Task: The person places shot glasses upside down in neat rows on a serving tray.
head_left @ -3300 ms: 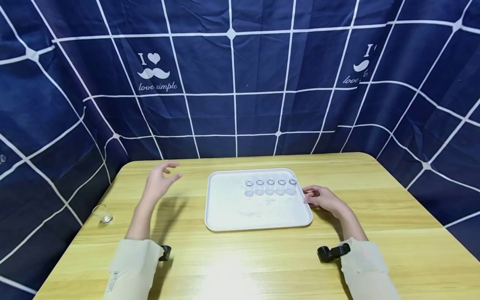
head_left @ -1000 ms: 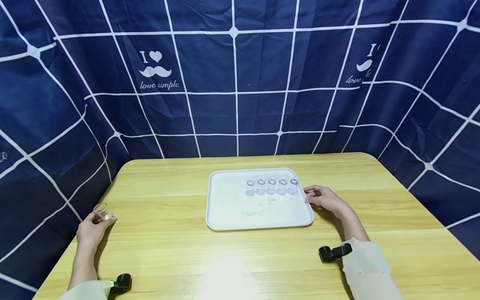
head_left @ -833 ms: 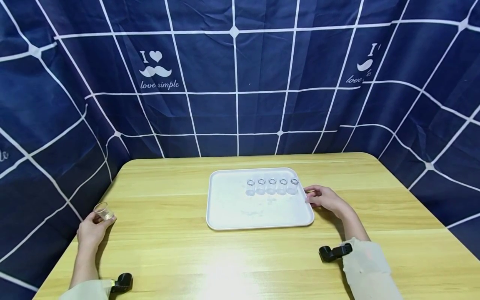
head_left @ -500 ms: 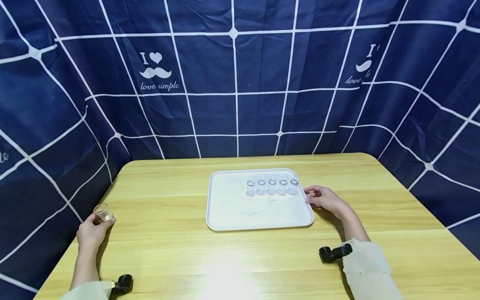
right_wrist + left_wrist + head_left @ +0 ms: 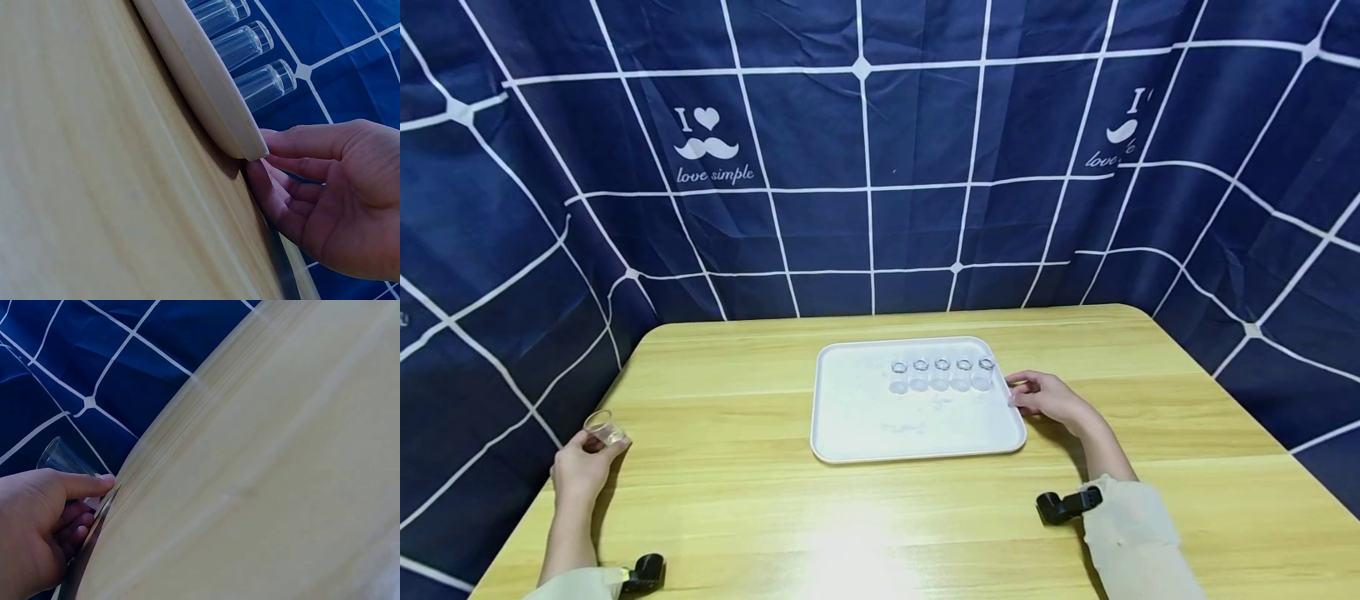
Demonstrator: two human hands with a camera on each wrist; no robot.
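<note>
At the table's left edge my left hand (image 5: 580, 465) grips a small clear glass (image 5: 602, 427), with the thumb on its near side. In the left wrist view the glass (image 5: 62, 456) rises behind the thumb, and its base is mostly hidden by the fingers. My right hand (image 5: 1047, 397) holds the right rim of a white tray (image 5: 857, 433). The right wrist view shows the tray's rim (image 5: 206, 87) between thumb and fingers. Several similar clear glasses (image 5: 940, 379) stand in a row along the tray's right back part.
The tray lies on a light wooden table (image 5: 737, 517) with rounded back corners. A dark blue curtain (image 5: 805, 225) with white lines hangs behind and on both sides. Black wrist cameras (image 5: 1067, 505) sit at both sleeves.
Since the oldest frame my left hand has moved left and toward me, from above the table to the single glass, and taken hold of it. The right hand and tray stay put.
</note>
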